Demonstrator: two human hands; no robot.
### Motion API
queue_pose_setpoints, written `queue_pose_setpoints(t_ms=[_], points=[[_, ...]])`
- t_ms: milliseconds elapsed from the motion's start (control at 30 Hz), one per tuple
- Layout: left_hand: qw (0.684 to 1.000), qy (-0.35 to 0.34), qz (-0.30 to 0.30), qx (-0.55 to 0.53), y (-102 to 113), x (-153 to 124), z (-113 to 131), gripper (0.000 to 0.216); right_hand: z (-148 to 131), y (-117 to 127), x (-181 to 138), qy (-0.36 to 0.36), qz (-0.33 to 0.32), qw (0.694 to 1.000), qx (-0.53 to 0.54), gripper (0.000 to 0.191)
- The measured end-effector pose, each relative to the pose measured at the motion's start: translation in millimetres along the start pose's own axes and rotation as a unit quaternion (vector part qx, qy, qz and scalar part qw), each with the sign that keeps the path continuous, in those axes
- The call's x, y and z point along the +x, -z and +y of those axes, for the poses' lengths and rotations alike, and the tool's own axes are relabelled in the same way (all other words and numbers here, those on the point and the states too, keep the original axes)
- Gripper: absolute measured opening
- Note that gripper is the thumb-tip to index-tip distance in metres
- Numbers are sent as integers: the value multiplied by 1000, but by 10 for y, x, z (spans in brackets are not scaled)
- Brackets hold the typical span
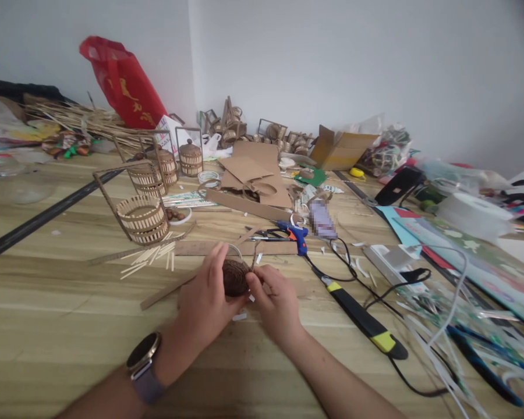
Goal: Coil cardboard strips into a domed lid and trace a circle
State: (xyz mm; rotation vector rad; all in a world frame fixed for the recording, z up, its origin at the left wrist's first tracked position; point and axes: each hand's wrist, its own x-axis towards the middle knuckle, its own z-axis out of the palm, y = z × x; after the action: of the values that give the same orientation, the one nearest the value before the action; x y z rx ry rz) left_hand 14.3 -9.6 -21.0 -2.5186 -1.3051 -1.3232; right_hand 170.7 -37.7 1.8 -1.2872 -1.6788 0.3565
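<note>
One coiled brown disc [236, 278] is held over the desk [70, 331], cupped by the left grip [205, 291] and pinched at its edge by the right grip [277, 299]. Its winding appears mostly done; a loose strip [256, 254] beside it seems left unfastened. Behind, a lidded basket [191, 161] looks completed; the nearest handled basket [146, 235] is without a lid.

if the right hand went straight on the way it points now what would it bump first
The brown coiled piece, whose edge the right hand touches; beyond it, the left hand seems next, though depth is unclear.
</note>
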Motion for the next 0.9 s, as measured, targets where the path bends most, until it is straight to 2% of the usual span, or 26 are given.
queue_pose_setpoints(t_ms=[167,267,400,567,700,900], points=[[1000,13,-25,-13,-12,-8,-51,73,10,-17,-3,-7,-13,1000,10,41],[998,-19,-49,-34,-3,-8,-68,68,25,4,3,0,-11,1000,23,43],[993,-64,-85,-48,13,-8,-87,73,44,46,23,18,-13,999,29,41],[992,-97,-67,-46,34,10,-103,73,39,63,45,22,-32,999,15,43],[990,-113,-59,-50,48,12,-112,82,32,78,56,14,-37,999,15,41],[987,-127,-85,-39,71,15,-159,95,80,106,106,33,-88,995,28,49]])
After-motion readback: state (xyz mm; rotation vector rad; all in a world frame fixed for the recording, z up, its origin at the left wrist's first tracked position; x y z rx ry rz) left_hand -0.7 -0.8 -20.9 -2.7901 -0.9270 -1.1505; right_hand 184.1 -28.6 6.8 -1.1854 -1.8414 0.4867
